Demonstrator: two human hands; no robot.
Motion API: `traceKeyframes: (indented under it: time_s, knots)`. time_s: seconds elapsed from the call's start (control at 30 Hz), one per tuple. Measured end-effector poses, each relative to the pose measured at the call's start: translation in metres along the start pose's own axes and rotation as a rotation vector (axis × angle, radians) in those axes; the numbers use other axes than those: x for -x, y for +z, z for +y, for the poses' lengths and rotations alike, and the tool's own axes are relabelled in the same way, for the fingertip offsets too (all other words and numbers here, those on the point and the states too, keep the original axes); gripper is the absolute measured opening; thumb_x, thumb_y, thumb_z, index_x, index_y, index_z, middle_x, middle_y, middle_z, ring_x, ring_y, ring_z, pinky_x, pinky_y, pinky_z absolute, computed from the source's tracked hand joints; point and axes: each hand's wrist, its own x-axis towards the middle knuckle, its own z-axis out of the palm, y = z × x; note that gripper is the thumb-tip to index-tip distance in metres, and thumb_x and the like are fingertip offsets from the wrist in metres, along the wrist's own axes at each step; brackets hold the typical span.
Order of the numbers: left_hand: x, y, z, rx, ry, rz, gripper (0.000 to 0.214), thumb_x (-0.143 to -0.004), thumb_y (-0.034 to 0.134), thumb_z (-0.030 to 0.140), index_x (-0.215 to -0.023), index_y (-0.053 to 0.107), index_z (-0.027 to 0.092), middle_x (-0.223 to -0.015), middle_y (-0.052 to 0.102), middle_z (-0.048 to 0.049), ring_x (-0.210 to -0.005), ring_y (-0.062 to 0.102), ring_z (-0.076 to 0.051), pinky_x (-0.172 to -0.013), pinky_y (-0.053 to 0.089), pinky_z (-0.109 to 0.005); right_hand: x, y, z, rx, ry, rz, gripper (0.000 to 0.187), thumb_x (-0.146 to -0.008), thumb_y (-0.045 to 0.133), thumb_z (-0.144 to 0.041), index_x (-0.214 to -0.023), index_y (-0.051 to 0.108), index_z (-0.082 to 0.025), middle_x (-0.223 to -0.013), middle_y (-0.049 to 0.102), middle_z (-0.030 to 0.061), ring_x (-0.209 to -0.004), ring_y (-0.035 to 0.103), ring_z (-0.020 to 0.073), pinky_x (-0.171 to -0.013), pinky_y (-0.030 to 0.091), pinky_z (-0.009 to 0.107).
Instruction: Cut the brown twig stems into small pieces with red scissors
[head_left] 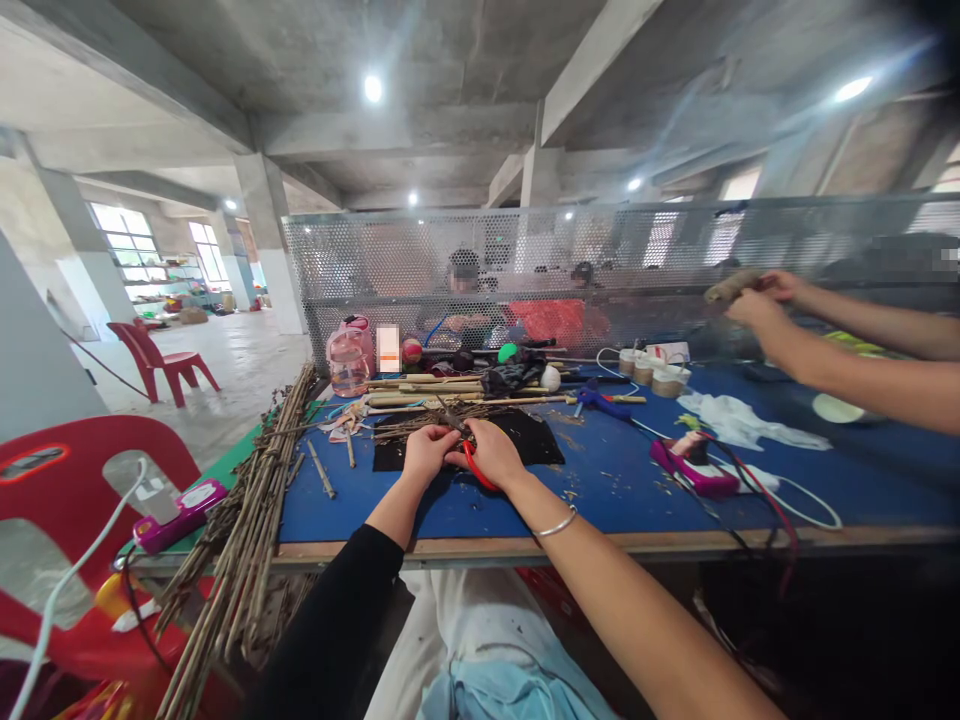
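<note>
Scissors (480, 472), red-handled: clasped in right hand (493, 450), over black mat (541, 442), blades pointing away | left hand (427, 452): fingers drawn together just beside blades, unclear whether gripping anything | twigs (396, 430): lying on black mat, near left hand | stick bundle (251, 500): overhanging front edge, left of blue tabletop (337, 515)

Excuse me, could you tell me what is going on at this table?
A person's right hand holds red-handled scissors above a black mat; the left hand is close beside it, though what it pinches is too small to tell. Thin twigs lie on the mat, and long sticks hang over the table's front edge. A co-worker's hands hold something brownish.
</note>
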Motion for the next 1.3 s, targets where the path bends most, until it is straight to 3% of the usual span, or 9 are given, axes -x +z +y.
traceKeyframes:
  time_s: [0.3,0.53,0.8,1.0,1.2,1.3]
  knots:
    - [0.003,0.0,0.004,0.075,-0.044,-0.041,0.033,-0.055,0.072,0.04,-0.068,0.06,0.012,-0.048,0.054,0.0027,-0.036,0.04,-0.005,-0.036,0.03,-0.018,0.003,-0.009,-0.004,-0.051,0.072,-0.09,0.055,-0.071,0.052,-0.064,-0.108,0.054,-0.023,-0.092,0.066,0.0076,-0.087,0.061,0.0213,-0.068,0.04,0.025]
    - [0.003,-0.002,0.005,0.021,-0.041,-0.021,0.031,-0.06,0.069,0.037,-0.076,0.063,0.011,-0.056,0.059,-0.0005,-0.041,0.043,-0.005,-0.039,0.032,-0.018,0.004,-0.012,-0.005,0.017,0.137,-0.14,0.053,-0.071,0.049,-0.066,-0.104,0.058,-0.026,-0.086,0.068,0.0069,-0.084,0.063,0.0232,-0.064,0.04,0.025]
    - [0.006,-0.001,0.01,0.103,-0.02,-0.053,0.027,-0.063,0.066,0.035,-0.075,0.065,0.011,-0.059,0.06,-0.0012,-0.047,0.048,-0.008,-0.041,0.034,-0.018,0.003,-0.012,-0.006,-0.003,0.068,-0.106,0.062,-0.069,0.05,-0.068,-0.109,0.052,-0.021,-0.102,0.063,0.0088,-0.095,0.058,0.0224,-0.072,0.041,0.027]
    - [0.005,-0.001,0.009,0.103,-0.01,-0.111,0.033,-0.062,0.067,0.039,-0.077,0.066,0.009,-0.054,0.058,-0.0001,-0.038,0.038,-0.005,-0.037,0.029,-0.018,0.003,-0.014,-0.007,-0.059,0.094,-0.123,0.054,-0.072,0.053,-0.062,-0.108,0.053,-0.022,-0.098,0.064,0.0072,-0.092,0.059,0.0219,-0.071,0.041,0.026]
    - [0.002,0.0,0.002,0.092,-0.079,-0.098,0.036,-0.058,0.072,0.035,-0.085,0.068,0.012,-0.064,0.063,-0.0029,-0.045,0.046,-0.006,-0.043,0.036,-0.018,0.001,-0.012,-0.006,-0.081,0.125,-0.064,0.054,-0.073,0.054,-0.058,-0.112,0.05,-0.02,-0.101,0.062,0.0086,-0.093,0.059,0.0216,-0.075,0.041,0.027]
    - [0.001,0.0,-0.001,0.093,-0.053,-0.106,0.036,-0.057,0.072,0.036,-0.082,0.068,0.011,-0.058,0.061,-0.0019,-0.043,0.043,-0.006,-0.042,0.035,-0.019,0.0,-0.008,-0.004,-0.076,0.088,-0.041,0.058,-0.072,0.057,-0.057,-0.114,0.048,-0.018,-0.106,0.06,0.0103,-0.098,0.056,0.0214,-0.079,0.041,0.029]
